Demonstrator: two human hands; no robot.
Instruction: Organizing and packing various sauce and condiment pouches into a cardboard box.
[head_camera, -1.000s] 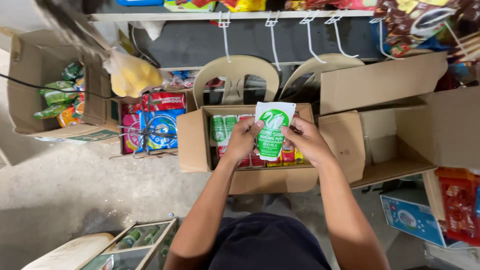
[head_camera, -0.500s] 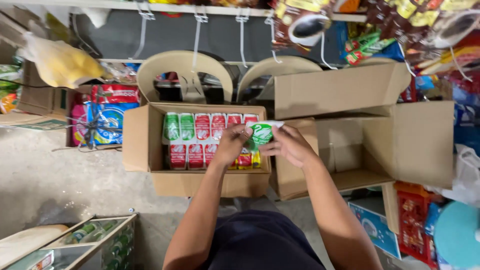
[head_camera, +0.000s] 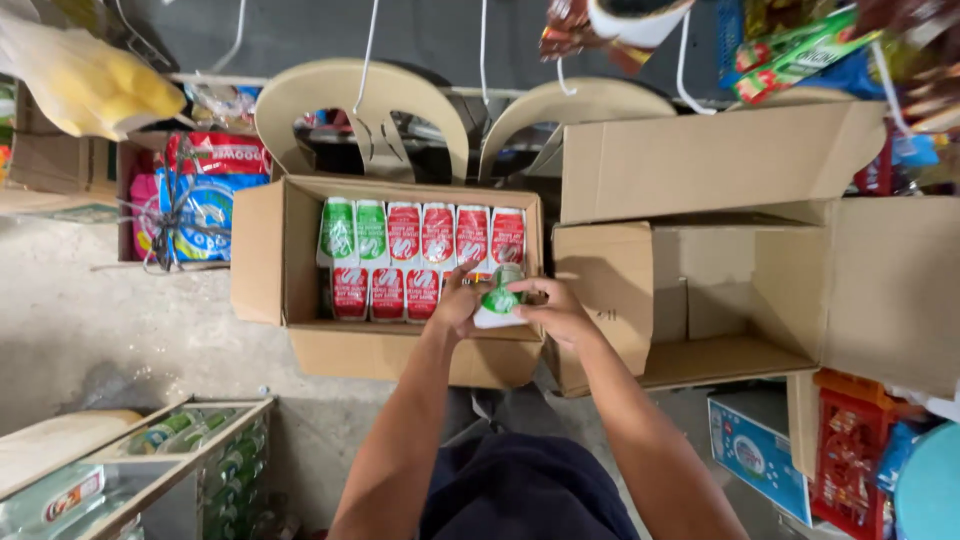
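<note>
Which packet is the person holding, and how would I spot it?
Find the open cardboard box in front of the two beige chairs, filled with rows of upright pouches. At its near right corner, the left hand and right hand hold one green and white pouch. It is the only one tipped over; its closest neighbours are red.

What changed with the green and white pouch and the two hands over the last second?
The green and white pouch went from upright above the open carton down to the row of packets at its near right corner. Both the left hand and right hand followed it down, gripping it throughout. The packed red and green packets, the empty carton beside and the chairs look unchanged.
</note>
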